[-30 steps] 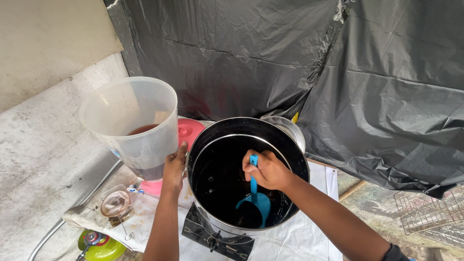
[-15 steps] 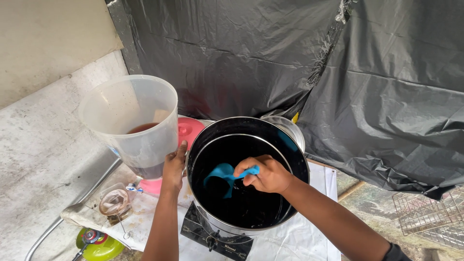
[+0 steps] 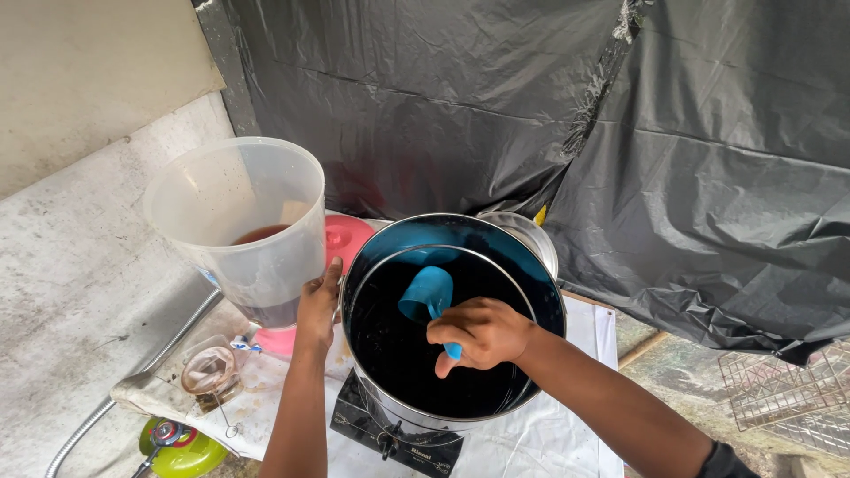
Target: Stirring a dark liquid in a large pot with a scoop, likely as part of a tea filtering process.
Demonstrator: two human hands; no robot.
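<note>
Right hand: the right hand (image 3: 482, 332) is seen in the middle of the frame, over the big pot (image 3: 549, 292). Its fingers are pressed tight around the handle of the blue scoop (image 3: 428, 294).
Blue scoop: the scoop is held up above the dark liquid (image 3: 416, 372). Its cup is pointed to the upper left.
What has changed: one second ago the scoop was dipped low into the pot. Half a second ago it was swung to the left. Now it is lifted higher, just under the rim.
What that means: it is judged that liquid is being scooped out of the pot.
Left hand: the left hand (image 3: 317, 305) is pressed flat against the side of the clear jug (image 3: 235, 212), left of the middle. The jug is kept tilted, as before.
Clear jug: a little brown liquid is seen in it. It is held just beside the pot.
Other things: a pink lid (image 3: 347, 237) is seen behind the jug. A black sheet (image 3: 620, 133) is hung across the top of the frame.
</note>
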